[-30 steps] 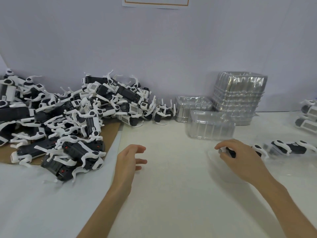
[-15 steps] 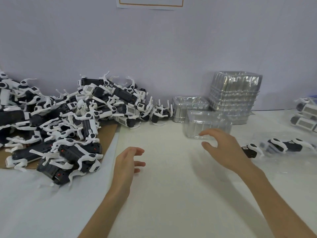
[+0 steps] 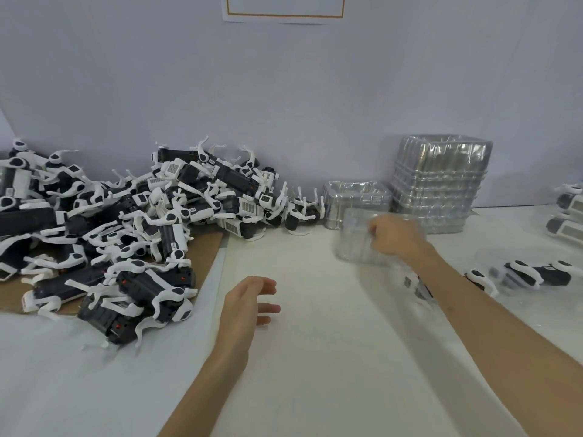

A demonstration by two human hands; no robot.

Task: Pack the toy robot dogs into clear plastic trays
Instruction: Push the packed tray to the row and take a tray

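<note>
Head view: the right hand [image 3: 394, 238] curls round the wall of a loose clear tray [image 3: 353, 242] on the tabletop [image 3: 315, 357]; the left hand [image 3: 249, 304] hovers slack-fingered beside the heaped toy robot dogs [image 3: 142, 231]. The tray looks light and flimsy, so hold its rim gently

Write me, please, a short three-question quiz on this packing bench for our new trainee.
1. Fill the gap: the pile of toy robot dogs lies on the person's ___ side.
2. What does the right hand grip? A. a clear tray; B. a toy robot dog; C. nothing.
3. True or false: the left hand holds a toy robot dog.

Key: 1. left. 2. A. 3. False: its fingers are spread above the table and hold nothing.
</note>
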